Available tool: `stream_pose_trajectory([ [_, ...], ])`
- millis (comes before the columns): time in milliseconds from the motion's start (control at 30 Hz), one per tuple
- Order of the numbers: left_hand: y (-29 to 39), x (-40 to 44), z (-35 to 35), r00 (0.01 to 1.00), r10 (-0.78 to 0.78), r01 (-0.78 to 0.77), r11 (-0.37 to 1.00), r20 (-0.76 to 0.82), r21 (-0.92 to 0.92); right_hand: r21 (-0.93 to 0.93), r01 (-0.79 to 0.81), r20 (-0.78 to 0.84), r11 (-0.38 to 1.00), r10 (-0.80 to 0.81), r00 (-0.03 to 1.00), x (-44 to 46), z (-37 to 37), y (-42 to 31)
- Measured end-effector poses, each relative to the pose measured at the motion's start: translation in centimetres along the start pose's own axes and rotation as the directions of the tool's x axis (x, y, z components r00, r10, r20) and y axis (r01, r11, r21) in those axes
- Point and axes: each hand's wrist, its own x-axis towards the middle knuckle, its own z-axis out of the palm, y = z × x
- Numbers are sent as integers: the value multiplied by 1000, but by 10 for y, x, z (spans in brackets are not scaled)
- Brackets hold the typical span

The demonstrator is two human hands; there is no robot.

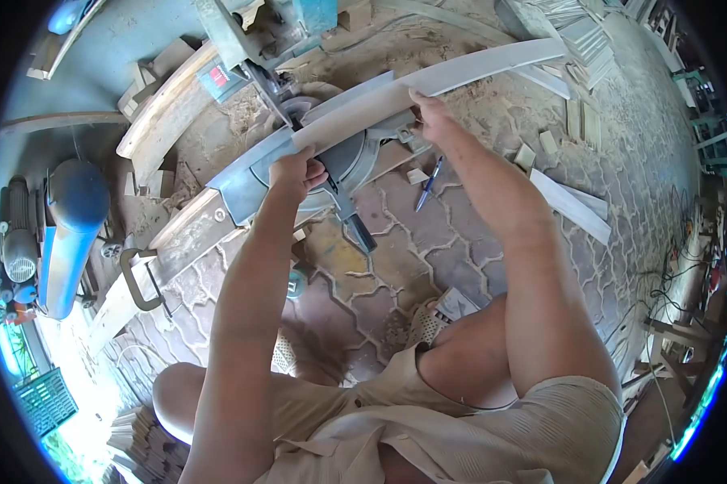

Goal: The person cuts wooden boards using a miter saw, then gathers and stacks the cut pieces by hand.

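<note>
Floor paved with interlocking, dusty blocks [476, 242] is spread beneath a silver-grey mitre saw with a round metal table [354, 159]. Across that table a long, pale, curved wooden board [460, 71] is held, its far end extending to the right. Its near edge is gripped by the left hand [296, 172] at the left end and pinched by the right hand [434, 119] farther along. Ideally, the board should be steadied evenly, with the left fingers kept clear of the blade area.
</note>
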Motion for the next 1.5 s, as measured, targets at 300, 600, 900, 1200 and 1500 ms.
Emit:
stream_pose_trajectory([
  [300,3,-6,6,1000,3,-3,1000,-3,26,-306,261,83,916,-247,965,-54,31,9],
  [600,141,-40,-110,813,582,-145,178,14,973,-547,253,55,798,-268,962,-61,35,-5],
  [900,303,-211,92,745,658,-667,732,110,140,-452,306,129,838,-278,952,-47,28,2],
  [1200,313,-139,143,922,337,-360,928,191,96,-377,414,154,829,-385,910,-37,23,12],
  [1500,205,-189,144,865,449,-490,852,224,184,-521,239,109,820,-214,971,-56,22,-7],
])
